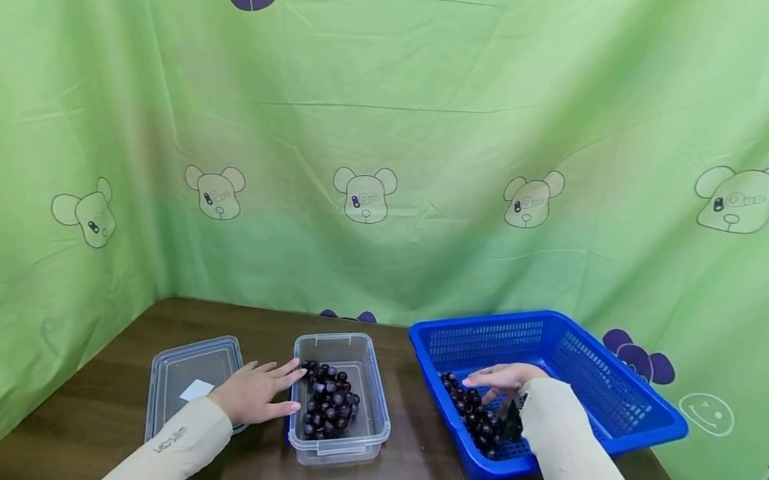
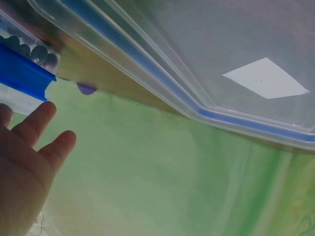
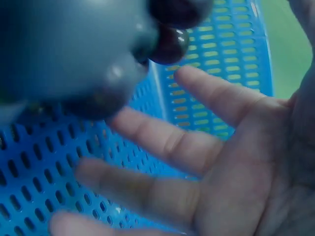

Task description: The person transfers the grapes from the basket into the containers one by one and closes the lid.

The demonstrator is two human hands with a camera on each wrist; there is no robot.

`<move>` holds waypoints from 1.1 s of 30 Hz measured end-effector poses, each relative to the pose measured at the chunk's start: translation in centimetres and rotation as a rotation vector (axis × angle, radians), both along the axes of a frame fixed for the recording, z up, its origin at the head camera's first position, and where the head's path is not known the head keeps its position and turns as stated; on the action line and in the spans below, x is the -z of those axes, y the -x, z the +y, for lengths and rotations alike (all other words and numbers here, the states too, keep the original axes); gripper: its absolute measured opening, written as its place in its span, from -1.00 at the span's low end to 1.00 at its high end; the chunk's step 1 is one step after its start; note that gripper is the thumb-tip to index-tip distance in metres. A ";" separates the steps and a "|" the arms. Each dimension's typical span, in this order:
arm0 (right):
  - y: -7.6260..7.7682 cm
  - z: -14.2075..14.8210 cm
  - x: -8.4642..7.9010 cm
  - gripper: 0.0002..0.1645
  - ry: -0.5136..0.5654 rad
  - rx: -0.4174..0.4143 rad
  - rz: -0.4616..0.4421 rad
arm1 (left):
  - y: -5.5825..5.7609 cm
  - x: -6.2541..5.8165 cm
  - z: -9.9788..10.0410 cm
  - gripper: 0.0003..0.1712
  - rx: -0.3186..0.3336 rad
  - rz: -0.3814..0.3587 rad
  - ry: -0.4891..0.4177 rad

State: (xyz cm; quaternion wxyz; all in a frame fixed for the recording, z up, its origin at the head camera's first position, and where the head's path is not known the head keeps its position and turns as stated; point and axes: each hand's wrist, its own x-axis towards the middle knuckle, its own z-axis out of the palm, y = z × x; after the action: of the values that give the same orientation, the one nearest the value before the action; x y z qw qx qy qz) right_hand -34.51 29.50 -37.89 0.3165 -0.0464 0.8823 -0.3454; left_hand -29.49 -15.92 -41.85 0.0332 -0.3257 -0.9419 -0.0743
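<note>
A clear plastic container (image 1: 380, 402) stands mid-table with a bunch of dark purple grapes (image 1: 330, 409) inside. My left hand (image 1: 256, 393) is at its left side, fingers straight and spread, fingertips right at the rim. The left wrist view shows that hand's fingers (image 2: 35, 123) beside the container's blue latch (image 2: 24, 73). Inside the blue basket (image 1: 495, 473), a second bunch of grapes (image 1: 472, 413) lies along the left wall. Over this bunch is my right hand (image 1: 507, 379). Its extended fingers reach toward the blurred, close grapes (image 3: 170, 46) in the right wrist view.
Left of the container lies its clear lid (image 1: 163, 388) with a blue seal and a white label (image 1: 197, 390), partly behind the left hand. The brown wooden table (image 1: 414, 385) meets a green printed curtain (image 1: 274, 261) at the back and sides.
</note>
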 end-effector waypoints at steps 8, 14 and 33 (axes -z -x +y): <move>0.8 -1.2 -0.1 -0.06 -0.131 -0.068 0.019 | 0.3 0.0 0.0 -0.23 -0.028 -0.022 0.030; 1.1 -2.2 -0.1 -0.08 -0.201 -0.139 -0.032 | 0.4 0.1 0.1 -0.24 -0.043 -0.037 0.033; -0.1 -4.7 -0.8 0.03 -0.466 -0.016 0.007 | 0.3 0.0 0.3 -0.24 -0.053 -0.059 0.041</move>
State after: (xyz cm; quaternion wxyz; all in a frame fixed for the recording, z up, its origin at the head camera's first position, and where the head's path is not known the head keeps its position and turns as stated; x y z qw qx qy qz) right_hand -34.41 24.77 -37.08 0.3180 0.0199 0.9390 -0.1295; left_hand -29.78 -15.61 -41.84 0.0006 -0.2989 -0.9522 -0.0635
